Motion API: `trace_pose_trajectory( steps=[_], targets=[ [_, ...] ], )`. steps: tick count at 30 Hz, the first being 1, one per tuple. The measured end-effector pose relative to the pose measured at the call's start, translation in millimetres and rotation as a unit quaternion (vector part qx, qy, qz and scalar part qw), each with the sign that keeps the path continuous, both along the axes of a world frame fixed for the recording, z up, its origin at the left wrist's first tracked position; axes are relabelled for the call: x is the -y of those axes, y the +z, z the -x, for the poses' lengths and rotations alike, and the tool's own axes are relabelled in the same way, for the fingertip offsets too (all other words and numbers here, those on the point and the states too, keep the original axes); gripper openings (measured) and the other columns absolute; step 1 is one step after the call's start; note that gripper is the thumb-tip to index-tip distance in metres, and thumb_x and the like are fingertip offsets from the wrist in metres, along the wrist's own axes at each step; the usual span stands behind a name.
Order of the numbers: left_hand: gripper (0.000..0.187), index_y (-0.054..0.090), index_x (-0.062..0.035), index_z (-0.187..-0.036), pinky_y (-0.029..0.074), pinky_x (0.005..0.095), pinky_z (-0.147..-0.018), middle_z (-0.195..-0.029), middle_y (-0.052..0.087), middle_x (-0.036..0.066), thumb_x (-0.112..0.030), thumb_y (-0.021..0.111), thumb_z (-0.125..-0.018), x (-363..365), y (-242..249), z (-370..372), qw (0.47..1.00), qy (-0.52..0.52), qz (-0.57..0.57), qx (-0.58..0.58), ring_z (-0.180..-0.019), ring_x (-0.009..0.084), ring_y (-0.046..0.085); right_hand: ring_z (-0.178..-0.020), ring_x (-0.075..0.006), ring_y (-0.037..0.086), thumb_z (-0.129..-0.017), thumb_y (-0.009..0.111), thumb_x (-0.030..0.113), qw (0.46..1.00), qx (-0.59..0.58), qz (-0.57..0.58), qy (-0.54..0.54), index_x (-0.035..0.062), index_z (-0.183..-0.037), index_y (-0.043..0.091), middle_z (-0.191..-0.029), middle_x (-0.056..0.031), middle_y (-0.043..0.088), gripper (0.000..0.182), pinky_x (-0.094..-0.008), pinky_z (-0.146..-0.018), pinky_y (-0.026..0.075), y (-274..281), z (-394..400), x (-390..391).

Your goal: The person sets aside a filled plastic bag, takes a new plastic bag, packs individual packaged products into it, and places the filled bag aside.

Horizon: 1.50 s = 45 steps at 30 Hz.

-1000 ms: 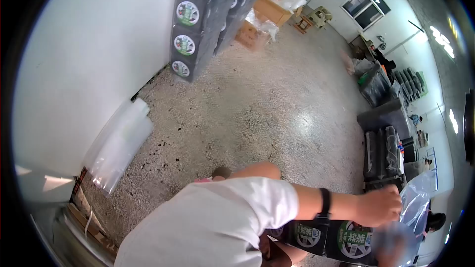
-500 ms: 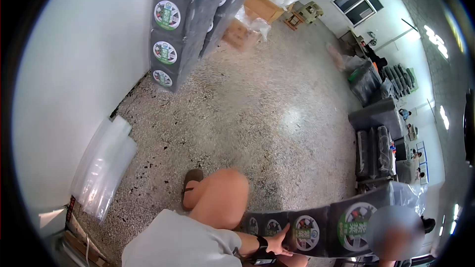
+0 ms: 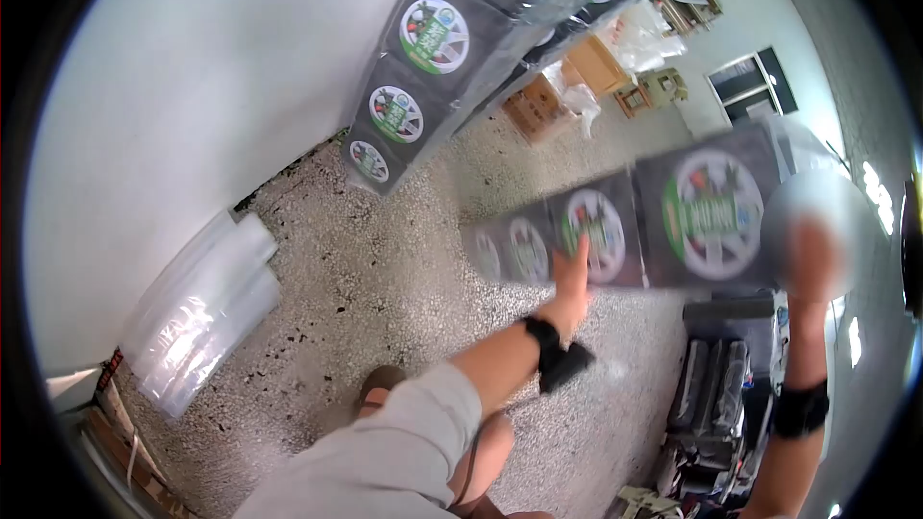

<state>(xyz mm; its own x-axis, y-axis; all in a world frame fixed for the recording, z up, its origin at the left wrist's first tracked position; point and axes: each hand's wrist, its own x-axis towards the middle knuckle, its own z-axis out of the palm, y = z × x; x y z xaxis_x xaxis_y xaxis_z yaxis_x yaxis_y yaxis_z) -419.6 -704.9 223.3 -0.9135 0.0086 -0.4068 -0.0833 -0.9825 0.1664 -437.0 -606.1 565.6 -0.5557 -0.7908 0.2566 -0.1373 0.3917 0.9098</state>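
Observation:
A long clear plastic bag of dark, stacked seaweed packs (image 3: 659, 221) with round green-and-white labels is held off the floor, tilted across the view. My left hand (image 3: 572, 288) grips its lower side near the middle, a finger lying over one label. At the bag's wide end on the right, my right hand (image 3: 815, 255) is closed on the gathered plastic; blur hides its fingers in part. Black bands circle both wrists. A similar tall bag of seaweed packs (image 3: 433, 34) stands against the white wall, apart from my hands.
Clear plastic sleeves (image 3: 207, 303) lie on the speckled floor by the wall (image 3: 192, 86). Cardboard boxes (image 3: 538, 108) and loose plastic are at the back, near a small wooden stool (image 3: 632, 99). More dark wrapped bundles (image 3: 710, 384) stand at the lower right.
Both hands have lifted the held bag up and forward, away from my legs. The view has turned, so the standing bag appears farther right.

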Motion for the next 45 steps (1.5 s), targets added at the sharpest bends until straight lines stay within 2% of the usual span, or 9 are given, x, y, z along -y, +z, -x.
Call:
trace_pose_trajectory(
  steps=[9, 16, 22, 27, 30, 33, 35, 39, 45],
  targets=[
    [0.061, 0.034, -0.0045, -0.134, 0.034, 0.039, -0.1, -0.134, 0.04, 0.017, -0.032, 0.059, -0.085, 185.6, -56.6, -19.5, 0.881, 0.067, 0.419, -0.21, -0.125, 0.0293, 0.039, -0.118, -0.0294, 0.046, -0.092, 0.044, 0.023, 0.959, 0.132, 0.238, 0.083, 0.0058, -0.125, 0.049, -0.128, -0.0155, 0.049, 0.037, -0.0367, -0.099, 0.036, -57.0, 237.1, 188.5],
    [0.085, 0.031, -0.0011, -0.136, 0.02, 0.0462, -0.108, -0.141, 0.03, 0.021, -0.045, 0.067, -0.073, 296.1, -326.2, -345.9, 0.422, 0.003, 0.804, 0.419, -0.132, 0.0357, 0.025, -0.113, -0.0464, 0.042, -0.075, 0.071, 0.035, 0.977, 0.029, 0.092, 0.191, -0.007, -0.132, 0.027, -0.125, -0.0285, 0.042, 0.083, -0.0524, -0.093, 0.037, -108.0, 279.1, 220.4],
    [0.073, 0.038, -0.0084, -0.133, 0.031, 0.0464, -0.1, -0.138, 0.036, 0.017, -0.036, 0.068, -0.073, 374.2, -332.2, -424.4, 0.185, -0.14, 0.825, 0.515, -0.128, 0.0331, 0.032, -0.114, -0.0471, 0.04, -0.077, 0.069, 0.024, 0.958, 0.03, 0.154, 0.242, -0.0085, -0.132, 0.026, -0.124, -0.0318, 0.041, 0.077, -0.0508, -0.096, 0.034, -116.6, 245.2, 207.1],
    [0.022, 0.057, -0.0076, -0.1, 0.05, 0.0376, -0.072, -0.105, 0.058, 0.009, -0.017, 0.055, -0.08, 420.1, -321.7, -436.9, 0.24, -0.202, 0.863, 0.395, -0.092, 0.027, 0.056, -0.123, -0.0462, 0.034, -0.077, 0.069, 0.023, 0.956, 0.138, 0.073, 0.247, -0.0054, -0.135, 0.025, -0.135, -0.0248, 0.035, 0.079, -0.0523, -0.102, 0.027, -162.7, 145.8, 228.3],
    [0.017, 0.057, -0.0068, -0.096, 0.05, 0.0391, -0.07, -0.1, 0.06, 0.009, -0.014, 0.052, -0.082, 416.2, -301.9, -434.9, 0.21, -0.301, 0.872, 0.323, -0.086, 0.0281, 0.059, -0.129, -0.026, 0.037, -0.077, 0.045, -0.01, 0.871, 0.364, 0.148, 0.295, 0.0022, -0.137, 0.034, -0.138, -0.0182, 0.038, 0.062, -0.0316, -0.107, 0.026, -210.6, 66.8, 215.1],
    [0.011, 0.053, -0.0041, -0.09, 0.047, 0.0413, -0.065, -0.087, 0.061, 0.014, -0.01, 0.046, -0.084, 425.1, -305.7, -448.4, 0.245, 0.022, 0.87, 0.428, -0.074, 0.0297, 0.061, -0.13, -0.0374, 0.031, -0.063, 0.056, -0.003, 0.878, 0.434, 0.013, 0.202, 0.0015, -0.129, 0.044, -0.138, -0.0203, 0.037, 0.067, -0.0448, -0.11, 0.02, -238.4, -39.9, 171.7],
    [0.011, 0.052, -0.0044, -0.087, 0.047, 0.035, -0.059, -0.077, 0.061, 0.01, -0.012, 0.045, -0.087, 464.0, -292.2, -452.5, 0.512, 0.167, 0.658, 0.527, -0.063, 0.0239, 0.059, -0.128, -0.0383, 0.033, -0.066, 0.059, 0.002, 0.851, 0.509, -0.023, 0.13, 0.0012, -0.118, 0.051, -0.133, -0.0194, 0.042, 0.053, -0.0486, -0.108, 0.022, -233.7, -92.3, 138.2],
    [0.016, 0.05, -0.0048, -0.076, 0.04, 0.0239, -0.052, -0.063, 0.047, -0.001, -0.015, 0.049, -0.089, 395.4, -86.9, -343.3, 0.75, 0.273, 0.563, 0.214, -0.054, 0.0082, 0.046, -0.121, -0.0376, 0.041, -0.067, 0.061, 0.003, 0.813, 0.565, 0.143, 0.003, 0.0007, -0.109, 0.056, -0.128, -0.0202, 0.045, 0.042, -0.0475, -0.104, 0.028, -218.0, -144.5, 50.6],
    [0.011, 0.047, -0.0067, -0.084, 0.034, 0.0198, -0.051, -0.064, 0.041, -0.005, -0.013, 0.051, -0.092, 264.0, 87.5, -280.9, 0.673, 0.474, 0.566, -0.048, -0.056, 0.0059, 0.04, -0.086, -0.0259, 0.06, -0.083, 0.059, 0.013, 0.809, 0.528, 0.237, 0.101, 0.0051, -0.107, 0.06, -0.103, -0.0161, 0.062, 0.025, -0.0336, -0.075, 0.046, -169.7, -247.1, 3.3]
  ],
)
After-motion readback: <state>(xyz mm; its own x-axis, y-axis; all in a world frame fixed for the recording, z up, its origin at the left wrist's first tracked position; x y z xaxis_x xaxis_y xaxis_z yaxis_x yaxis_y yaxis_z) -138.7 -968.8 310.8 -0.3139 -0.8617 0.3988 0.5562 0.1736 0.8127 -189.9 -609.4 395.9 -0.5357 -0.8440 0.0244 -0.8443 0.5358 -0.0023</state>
